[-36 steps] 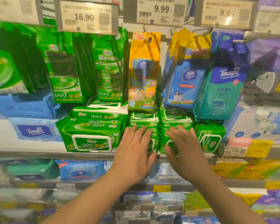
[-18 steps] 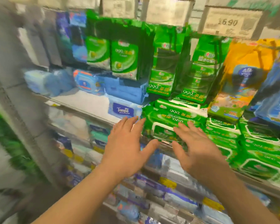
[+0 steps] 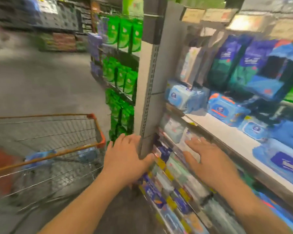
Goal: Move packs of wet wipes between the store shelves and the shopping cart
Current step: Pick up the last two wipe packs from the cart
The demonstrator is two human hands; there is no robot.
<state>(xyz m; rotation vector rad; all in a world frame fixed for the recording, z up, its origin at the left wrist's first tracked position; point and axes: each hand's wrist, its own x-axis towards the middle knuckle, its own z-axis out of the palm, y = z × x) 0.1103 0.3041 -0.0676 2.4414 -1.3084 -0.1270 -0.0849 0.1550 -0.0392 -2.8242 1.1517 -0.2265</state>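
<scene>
a wire cart stands at left with blue wipe packs lying in it. the left hand hovers flat, fingers straight, holding nothing, in front of the grey shelf post. the right hand is likewise spread and empty before the shelves, where more blue packs sit.

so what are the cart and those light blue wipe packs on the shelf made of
The cart: bare metal wire by the look, a thin grey grid you can see through, with orange rim trim that may be plastic or coating. The light blue wipe packs: probably soft glossy plastic film, going by the puffy rounded corners and sheen, though blur hides detail.
</scene>
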